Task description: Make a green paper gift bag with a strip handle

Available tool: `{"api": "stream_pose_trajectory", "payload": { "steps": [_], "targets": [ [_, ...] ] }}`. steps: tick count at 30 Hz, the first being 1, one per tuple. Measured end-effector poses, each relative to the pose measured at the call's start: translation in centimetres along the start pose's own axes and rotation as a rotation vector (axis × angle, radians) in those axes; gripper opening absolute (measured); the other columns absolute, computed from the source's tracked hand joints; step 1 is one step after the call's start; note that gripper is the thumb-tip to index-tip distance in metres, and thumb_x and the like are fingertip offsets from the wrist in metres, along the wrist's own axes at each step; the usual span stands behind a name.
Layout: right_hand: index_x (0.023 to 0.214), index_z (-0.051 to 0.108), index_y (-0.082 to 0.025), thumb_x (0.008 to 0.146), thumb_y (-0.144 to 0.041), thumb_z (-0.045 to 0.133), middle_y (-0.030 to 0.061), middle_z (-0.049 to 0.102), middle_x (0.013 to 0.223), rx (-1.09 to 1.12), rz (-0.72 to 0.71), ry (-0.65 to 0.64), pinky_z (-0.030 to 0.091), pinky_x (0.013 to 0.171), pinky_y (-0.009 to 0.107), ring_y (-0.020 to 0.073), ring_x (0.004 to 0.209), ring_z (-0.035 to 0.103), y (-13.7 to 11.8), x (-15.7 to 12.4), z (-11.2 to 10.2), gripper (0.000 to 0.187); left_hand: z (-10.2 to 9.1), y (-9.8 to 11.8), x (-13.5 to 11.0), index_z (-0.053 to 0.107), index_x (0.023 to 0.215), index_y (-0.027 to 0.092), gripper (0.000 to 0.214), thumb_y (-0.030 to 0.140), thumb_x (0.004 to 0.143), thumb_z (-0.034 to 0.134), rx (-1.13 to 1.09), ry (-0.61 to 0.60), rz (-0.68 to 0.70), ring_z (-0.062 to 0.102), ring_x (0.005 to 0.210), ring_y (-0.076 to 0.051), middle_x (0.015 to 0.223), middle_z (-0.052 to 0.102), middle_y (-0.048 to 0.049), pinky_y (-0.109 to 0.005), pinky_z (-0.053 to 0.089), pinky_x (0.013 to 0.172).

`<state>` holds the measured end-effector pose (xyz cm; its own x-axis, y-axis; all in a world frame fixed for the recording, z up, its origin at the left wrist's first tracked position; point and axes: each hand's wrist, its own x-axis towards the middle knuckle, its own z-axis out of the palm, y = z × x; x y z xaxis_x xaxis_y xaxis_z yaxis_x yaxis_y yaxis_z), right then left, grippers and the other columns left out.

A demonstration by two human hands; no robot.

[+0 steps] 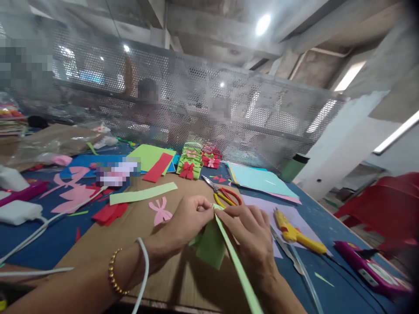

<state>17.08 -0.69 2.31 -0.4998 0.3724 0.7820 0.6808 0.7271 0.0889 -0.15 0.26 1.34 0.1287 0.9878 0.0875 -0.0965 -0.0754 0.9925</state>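
Note:
Near the middle of the head view, my left hand [190, 218] pinches the top edge of a folded light-green paper piece [211, 244]. My right hand [250, 229] meets it there, its fingers closed on a long, narrow green paper strip [237, 266] that runs down toward me. The fingertips of both hands almost touch, and hide where strip and folded piece come together. Just beyond them lie scissors [225, 197] with orange and yellow handles. Left of my left hand rests a pink paper bow cutout [160, 211].
A yellow glue gun [296, 233] and a craft knife [288, 250] lie to the right, beside a purple power strip [369, 268]. Small green paper bags [190, 161] stand at the back, near stacked coloured sheets [265, 179]. A white cable [49, 222] crosses the left side.

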Motion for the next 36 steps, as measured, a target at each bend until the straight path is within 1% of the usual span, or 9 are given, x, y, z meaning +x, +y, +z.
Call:
{"api": "stream_pose_trajectory", "payload": {
  "steps": [5,9,12,16,21,25,30,33,36],
  "targets": [
    [0.121,0.066,-0.02,0.097,-0.014,0.055,0.0076,0.071,0.099,-0.109,-0.1,-0.02,0.038,0.079,0.04,0.0241,0.089,0.056,-0.4,-0.3,-0.2,0.026,-0.1,0.0,-0.3,0.062,0.076,0.016,0.013,0.028,0.076,0.065,-0.07,-0.04,-0.014,0.043,0.05,-0.008,0.058,0.05,0.0055,-0.021,0.029,0.048],
    [0.126,0.064,-0.017,0.097,-0.013,0.054,0.0087,0.071,0.104,-0.173,-0.113,-0.1,0.038,0.085,0.043,0.0259,0.093,0.056,-0.6,-0.5,-0.5,0.031,-0.2,-0.2,-0.2,0.062,0.076,0.016,0.015,0.031,0.078,0.065,-0.061,-0.053,0.001,0.043,0.05,-0.008,0.059,0.052,0.0048,-0.021,0.029,0.049],
    [0.128,0.063,-0.015,0.098,-0.014,0.054,0.0087,0.07,0.104,-0.197,-0.129,-0.145,0.038,0.087,0.044,0.0265,0.094,0.055,-0.8,-0.5,-0.8,0.031,-0.3,-0.3,0.0,0.063,0.077,0.015,0.015,0.03,0.08,0.062,-0.043,-0.058,0.011,0.042,0.05,-0.008,0.061,0.053,0.0042,-0.022,0.029,0.049],
    [0.125,0.063,-0.014,0.099,-0.014,0.051,0.0092,0.07,0.101,-0.206,-0.139,-0.179,0.038,0.089,0.045,0.0268,0.094,0.056,-1.1,-0.5,-0.9,0.028,-0.3,-0.3,0.0,0.063,0.078,0.015,0.014,0.029,0.08,0.06,-0.024,-0.073,-0.004,0.044,0.052,-0.008,0.063,0.055,0.0026,-0.022,0.03,0.049],
    [0.115,0.065,-0.014,0.097,-0.012,0.051,0.0088,0.069,0.099,-0.187,-0.121,-0.223,0.039,0.089,0.045,0.0264,0.093,0.056,-1.2,-0.5,-0.7,0.023,-0.3,-0.3,0.0,0.065,0.08,0.014,0.018,0.032,0.078,0.062,0.027,-0.049,-0.008,0.044,0.051,-0.008,0.061,0.054,0.0034,-0.022,0.03,0.048],
    [0.116,0.064,-0.015,0.098,-0.013,0.05,0.0085,0.069,0.098,-0.169,-0.143,-0.212,0.04,0.09,0.045,0.0259,0.093,0.057,-1.1,-0.5,-0.6,0.023,-0.3,0.2,-0.1,0.063,0.078,0.014,0.016,0.029,0.077,0.061,0.053,-0.049,-0.009,0.043,0.05,-0.008,0.059,0.051,0.0044,-0.021,0.029,0.046],
    [0.108,0.066,-0.011,0.098,-0.011,0.049,0.0106,0.07,0.098,-0.134,-0.13,-0.178,0.04,0.09,0.045,0.0257,0.092,0.056,-1.3,-0.4,-0.4,0.019,-0.3,0.6,-0.2,0.061,0.074,0.014,0.014,0.028,0.076,0.061,0.011,-0.043,-0.016,0.04,0.049,-0.007,0.057,0.048,0.0054,-0.02,0.027,0.045],
    [0.113,0.066,-0.007,0.098,-0.009,0.049,0.0132,0.07,0.099,-0.144,-0.14,-0.165,0.04,0.088,0.045,0.0269,0.093,0.055,-1.4,-0.4,-0.2,0.022,-0.3,0.4,-0.1,0.061,0.078,0.015,0.016,0.03,0.077,0.061,-0.04,-0.064,-0.024,0.041,0.049,-0.007,0.059,0.05,0.0051,-0.02,0.028,0.046],
    [0.117,0.065,-0.007,0.098,-0.01,0.049,0.0142,0.069,0.104,-0.15,-0.145,-0.18,0.04,0.086,0.046,0.0284,0.096,0.054,-1.2,-0.6,-0.1,0.025,-0.3,0.3,0.0,0.061,0.079,0.014,0.018,0.031,0.075,0.064,-0.07,-0.057,-0.034,0.041,0.049,-0.007,0.058,0.05,0.0052,-0.02,0.028,0.046]
  ]
}}
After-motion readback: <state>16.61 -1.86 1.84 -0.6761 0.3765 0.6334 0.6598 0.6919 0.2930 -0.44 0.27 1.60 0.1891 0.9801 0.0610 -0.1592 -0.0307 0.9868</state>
